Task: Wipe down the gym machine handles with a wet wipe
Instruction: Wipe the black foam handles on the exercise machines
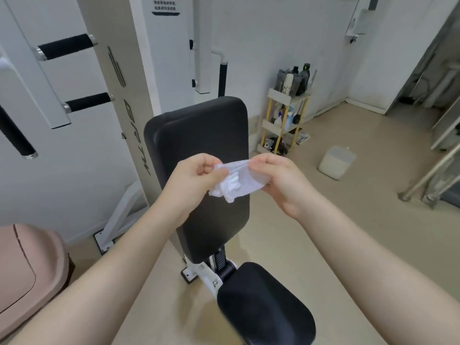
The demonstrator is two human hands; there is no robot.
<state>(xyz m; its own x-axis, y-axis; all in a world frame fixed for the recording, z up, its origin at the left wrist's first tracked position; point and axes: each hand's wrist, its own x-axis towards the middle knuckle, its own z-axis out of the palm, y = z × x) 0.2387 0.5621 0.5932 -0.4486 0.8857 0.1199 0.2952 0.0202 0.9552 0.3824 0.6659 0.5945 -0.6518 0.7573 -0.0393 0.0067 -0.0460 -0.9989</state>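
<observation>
1. Step in hand: prepping the wet wipe [232,181], not wiping yet. It's held mid-air in front of the backrest pad [199,150], at frame centre, well apart from any handle.
2. Left hand [196,176]: grip closed to a pinch, thumb + curled fingers on the wipe's 9 o'clock end. Right hand [276,176]: same, fingers curled, pinching the 3 o'clock end. The wipe is stretched betw. them along the top edge; the lower part hangs bunched and crumpled.
3. Judgement: the wipe is being opened out or refolded into a usable pad. It looks only partly spread.
4. Targets: black foam handles on the white machine frame at approx. 10 o'clock, upper handle [66,46] and lower handle [88,102]; another dark bar [15,135] at 9 o'clock; a vertical black grip-bar [222,79] at 12 o'clock behind the pad.
5. Next move calls for: gather the wipe into one hand so it covers palm + fingers, reach up-left to the nearest handle, wrap round the foam and slide along its length. Other hand free to steady.
6. Watch: the loose hanging part may drop or snag; flatten it first.
7. Also in view: seat pad [263,305] at 6 o'clock, pink bin [27,272] at 8 o'clock, shelf rack [283,120] at 2 o'clock.
</observation>
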